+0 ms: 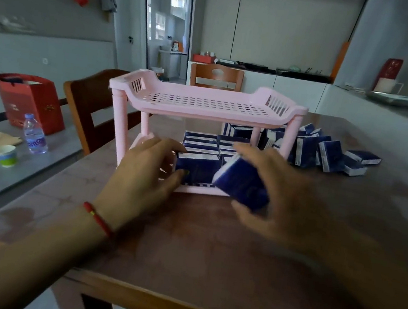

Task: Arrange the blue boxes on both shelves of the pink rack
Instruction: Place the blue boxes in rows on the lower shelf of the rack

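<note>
The pink rack (pixel 204 108) stands on the brown table, its perforated top shelf bare. Its lower shelf holds several blue boxes (pixel 200 142) in rows. My left hand (pixel 145 172) rests against the front box on that shelf (pixel 195 167), thumb touching its face. My right hand (pixel 273 195) grips a tilted blue box (pixel 241 186) at the rack's front right, partly blurred. A heap of several loose blue boxes (pixel 328 155) lies on the table behind and right of the rack.
A water bottle (pixel 34 134), a paper cup (pixel 6 155) and a red gift bag (pixel 30 102) sit on the grey table at left. Wooden chairs (pixel 83 108) stand beside and behind the brown table (pixel 185 243).
</note>
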